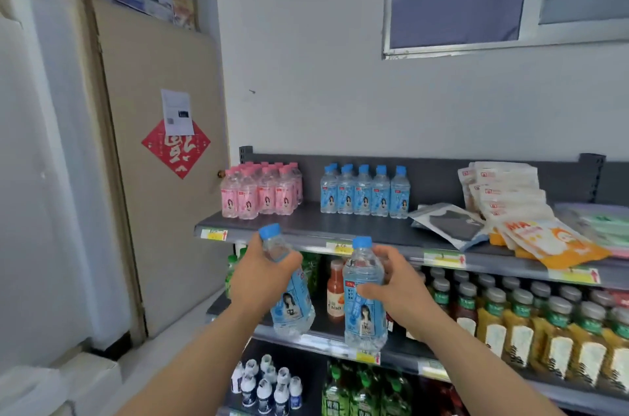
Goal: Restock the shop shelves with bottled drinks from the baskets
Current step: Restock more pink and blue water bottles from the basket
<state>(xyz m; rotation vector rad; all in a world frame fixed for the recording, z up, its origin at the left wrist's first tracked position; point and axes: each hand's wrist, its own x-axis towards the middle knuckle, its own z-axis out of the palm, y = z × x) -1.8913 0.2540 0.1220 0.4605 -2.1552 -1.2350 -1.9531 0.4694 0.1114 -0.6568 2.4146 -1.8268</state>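
Left hand: your left hand (262, 274) has fingers and thumb curled round the upper part of the left bottle (293, 308), just under its blue cap.
Left bottle: clear with a blue label, tilted so the cap leans left. You hold it in the air in front of the shelves, with its cap level with the front edge of the top shelf (340, 226), toward that shelf's left end.
Right hand: your right hand (398, 282) grips the right bottle (364, 308) from its right side, with the fingers wrapped round its shoulder and the thumb lying across the top of the label.
Right bottle: the same kind, held upright and off the shelves, just beside the left bottle but apart from it.
Top shelf, back edge: five blue-capped bottles (364, 192) stand in a row near the middle, and a block of pink-capped bottles (260, 192) fills the back left corner. There is bare shelf between the two groups.
Top shelf, right end: white snack packets (507, 197) are piled up, orange packets (551, 242) reach the front edge, and a grey pouch (449, 223) lies flat.
Middle shelf: yellow drink bottles (510, 320) crowd the right part — one orange juice bottle (336, 293) shows between your two bottles.
Lower shelf: small white bottles (269, 385) stand at the left, with green bottles (360, 391) beside them.
Left of the shelves: a door (163, 228) carries a red diamond paper (176, 151).
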